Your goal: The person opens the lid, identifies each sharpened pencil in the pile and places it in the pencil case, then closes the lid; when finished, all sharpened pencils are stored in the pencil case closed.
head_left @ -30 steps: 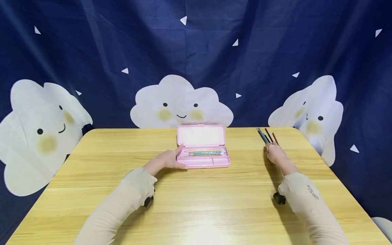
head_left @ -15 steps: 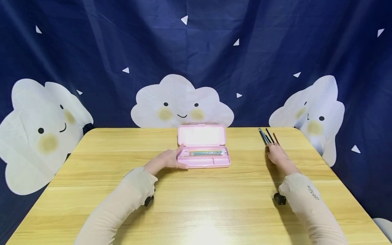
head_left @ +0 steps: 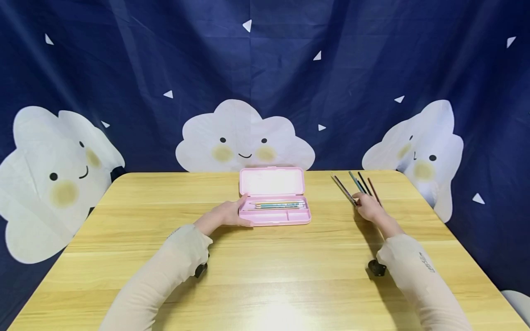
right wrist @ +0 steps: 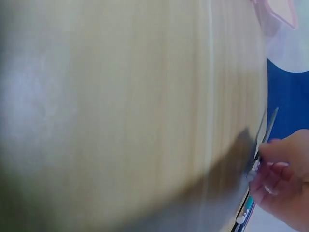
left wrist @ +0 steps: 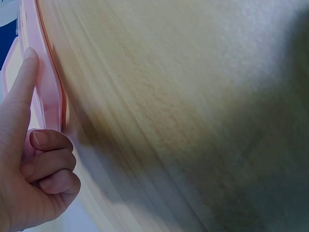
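Note:
An open pink pencil case (head_left: 298, 216) lies mid-table, its lid (head_left: 272, 181) tipped back. Several pencils (head_left: 277, 205) are in its rear compartment. My left hand (head_left: 227, 214) grips the case's left end; the left wrist view shows a straight digit (left wrist: 28, 72) along the pink side and the other fingers curled. At the back right, my right hand (head_left: 369, 208) pinches a dark slim pencil (head_left: 343, 189) near its close end. Several more pencils (head_left: 364, 181), blue, black and dark red, lie fanned beyond and beside that hand, their near ends hidden by it.
The wooden table (head_left: 265, 262) runs up to a dark blue curtain (head_left: 281, 59) with white clouds. A black wrist device (head_left: 377, 267) hangs under the right sleeve, another (head_left: 201, 269) under the left.
The right hand has shifted slightly left, drawing the dark pencil leftward, apart from the other pencils. The left hand and the case have stayed in place.

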A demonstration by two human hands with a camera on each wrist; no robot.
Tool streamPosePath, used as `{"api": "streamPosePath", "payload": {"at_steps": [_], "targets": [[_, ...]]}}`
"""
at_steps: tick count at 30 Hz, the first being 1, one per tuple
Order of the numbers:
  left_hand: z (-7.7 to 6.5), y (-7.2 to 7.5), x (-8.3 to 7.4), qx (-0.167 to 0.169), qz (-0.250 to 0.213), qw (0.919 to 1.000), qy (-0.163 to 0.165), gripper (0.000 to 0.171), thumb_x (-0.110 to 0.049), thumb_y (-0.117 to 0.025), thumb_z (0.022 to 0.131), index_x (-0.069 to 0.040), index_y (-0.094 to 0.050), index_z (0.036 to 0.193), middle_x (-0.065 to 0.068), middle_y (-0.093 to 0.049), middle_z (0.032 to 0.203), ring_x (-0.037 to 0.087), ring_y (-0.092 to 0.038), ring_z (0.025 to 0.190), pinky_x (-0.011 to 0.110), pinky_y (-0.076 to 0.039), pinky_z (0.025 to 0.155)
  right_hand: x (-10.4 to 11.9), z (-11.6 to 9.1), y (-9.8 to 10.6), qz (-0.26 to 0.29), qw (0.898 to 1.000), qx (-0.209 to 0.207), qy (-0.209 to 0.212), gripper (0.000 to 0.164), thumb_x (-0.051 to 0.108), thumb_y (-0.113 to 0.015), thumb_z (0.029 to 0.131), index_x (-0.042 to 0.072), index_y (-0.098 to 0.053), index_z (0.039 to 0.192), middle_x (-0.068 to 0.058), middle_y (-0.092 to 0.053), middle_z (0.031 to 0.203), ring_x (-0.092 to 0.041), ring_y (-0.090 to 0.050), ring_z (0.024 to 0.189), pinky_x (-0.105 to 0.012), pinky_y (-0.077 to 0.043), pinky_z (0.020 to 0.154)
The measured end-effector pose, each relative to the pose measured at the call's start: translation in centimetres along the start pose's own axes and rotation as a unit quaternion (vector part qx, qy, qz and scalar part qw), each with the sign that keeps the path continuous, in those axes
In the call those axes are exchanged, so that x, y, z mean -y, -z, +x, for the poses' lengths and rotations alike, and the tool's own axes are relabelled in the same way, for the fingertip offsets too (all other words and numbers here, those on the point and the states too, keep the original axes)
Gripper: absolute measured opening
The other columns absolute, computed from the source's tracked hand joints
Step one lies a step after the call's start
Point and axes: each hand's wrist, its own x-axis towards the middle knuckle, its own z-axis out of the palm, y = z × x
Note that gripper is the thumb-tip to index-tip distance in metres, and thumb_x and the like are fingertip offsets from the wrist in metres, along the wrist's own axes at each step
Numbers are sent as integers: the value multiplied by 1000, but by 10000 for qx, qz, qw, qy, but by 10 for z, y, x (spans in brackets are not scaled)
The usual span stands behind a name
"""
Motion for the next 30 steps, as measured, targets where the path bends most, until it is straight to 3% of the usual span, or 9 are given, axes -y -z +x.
{"api": "streamPosePath", "payload": {"at_steps": [7,12,20,24,30], "targets": [[-2,2,-1,83,-47,9999,63,104,-58,-67,71,-17,-10,148,33,-41,131,39,-45,118,47,-41,91,12,6,-2,702,9939,-558,649,31,-11,-55,78,-12,-54,109,-16,-58,78,-25,-53,70,-37,-42,65],[-2,2,-3,110,-38,9999,111,104,-58,-67,72,-17,-10,148,33,-41,131,38,-45,118,46,-40,92,28,10,-7,973,9844,-855,1194,32,-17,-57,76,-11,-57,107,-16,-55,80,-25,-52,71,-31,-44,64],[-2,2,-3,79,-3,9999,135,104,-57,-68,71,-18,-10,148,33,-42,130,38,-47,117,45,-42,89,60,22,-17,1126,9769,-746,1655,29,-15,-60,75,-5,-63,102,-13,-56,80,-24,-53,73,-35,-46,67],[-1,1,-2,87,-31,9999,135,104,-58,-67,71,-18,-10,148,33,-41,131,38,-46,118,46,-41,91,78,30,-23,897,9745,-600,1968,27,-14,-59,76,-2,-65,101,-10,-56,80,-24,-52,75,-37,-46,69],[-1,1,-2,81,-29,9998,176,104,-58,-67,71,-19,-10,148,33,-41,131,38,-45,118,46,-40,92,107,42,-32,-24,9666,-340,2541,30,-13,-56,77,4,-65,99,-10,-58,89,-27,-56,86,-41,-46,77]]}}
